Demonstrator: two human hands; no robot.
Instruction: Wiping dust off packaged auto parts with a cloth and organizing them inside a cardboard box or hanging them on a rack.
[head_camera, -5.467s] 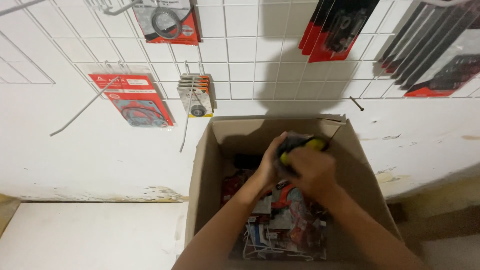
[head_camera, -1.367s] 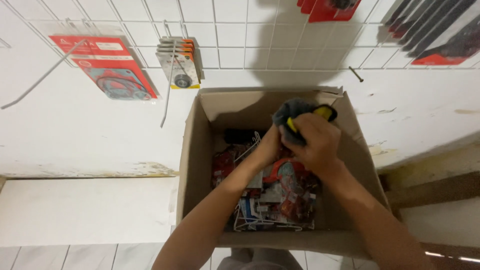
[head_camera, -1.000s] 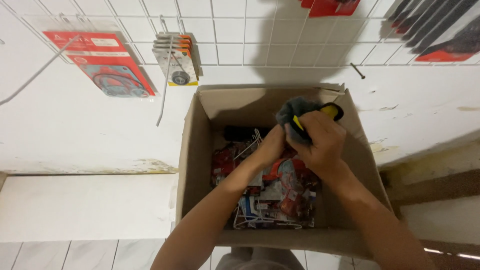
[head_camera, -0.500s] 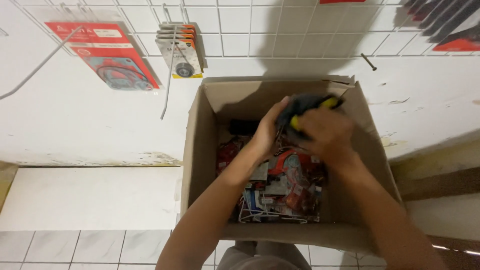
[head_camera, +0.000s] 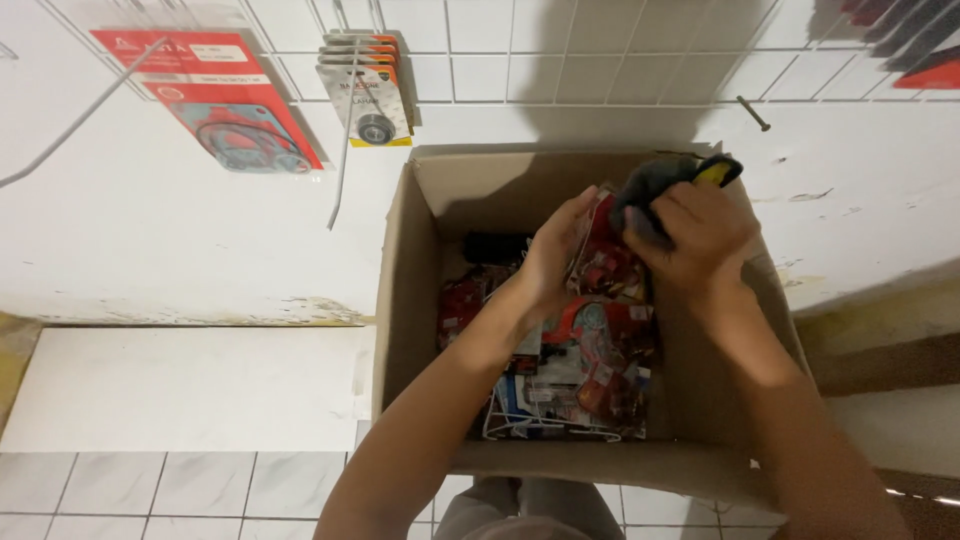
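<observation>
You're wiping a red pack w/ cloth: R hand closed on cloth, L hand bracing pack over box. Keep pack steady.

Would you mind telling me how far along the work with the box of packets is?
Some packets already hang on the wall grid, such as the red packet. In hand: the left hand steadies a packet over the box, while the right hand grips a dark cloth against it. Left: the box holds many packets.
</observation>
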